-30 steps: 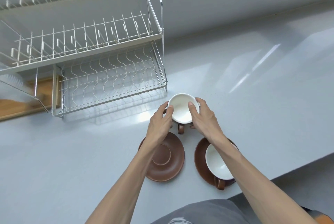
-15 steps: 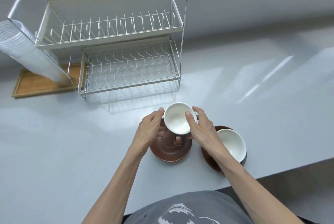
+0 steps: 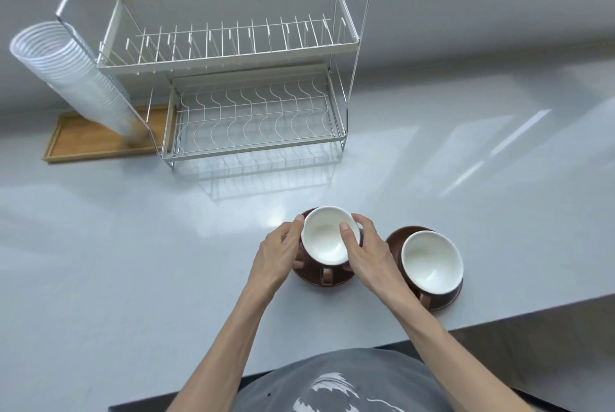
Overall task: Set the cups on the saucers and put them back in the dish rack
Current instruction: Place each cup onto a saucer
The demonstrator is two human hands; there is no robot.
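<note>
A brown cup with a white inside [image 3: 327,233] stands on a brown saucer [image 3: 332,280], its handle pointing toward me. My left hand [image 3: 278,253] holds its left side and my right hand [image 3: 364,250] holds its right rim, thumb over the edge. To the right, a second cup [image 3: 432,262] sits on its own saucer [image 3: 394,238], untouched. The two-tier wire dish rack [image 3: 253,119] stands behind them with both tiers bare.
A tall stack of clear plastic cups [image 3: 73,75] leans on a wooden tray [image 3: 83,142] left of the rack. The grey counter's front edge [image 3: 499,320] runs just past the right saucer. A grey wall rises behind the rack.
Both hands carried the cup from the bare counter back toward me and down onto the left saucer. The view pulled back, showing the whole rack.
</note>
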